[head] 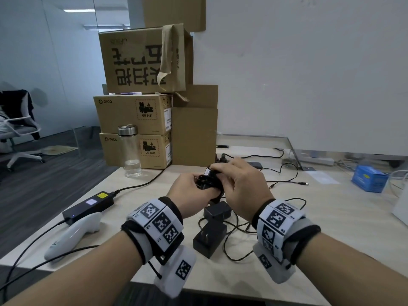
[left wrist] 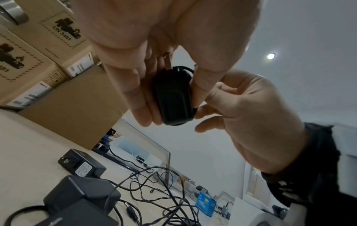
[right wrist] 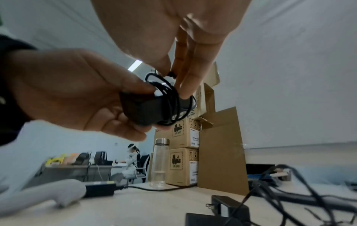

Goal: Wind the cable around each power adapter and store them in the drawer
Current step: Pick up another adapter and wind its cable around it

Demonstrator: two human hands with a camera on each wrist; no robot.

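My left fingers (right wrist: pixel 135 87) were curled round the black power adapter (right wrist: pixel 142 111), held above the table (head: pixel 331 217), while my right hand (head: pixel 239 184) pinched the cable's (right wrist: pixel 166 91) plug end against the coils already wound on it. I judged this first winding nearly finished. Two more adapters (head: pixel 210 237) lay below with their loose cables (head: pixel 242 224) tangled, still to wind. I saw no drawer, so nothing looked stored yet.
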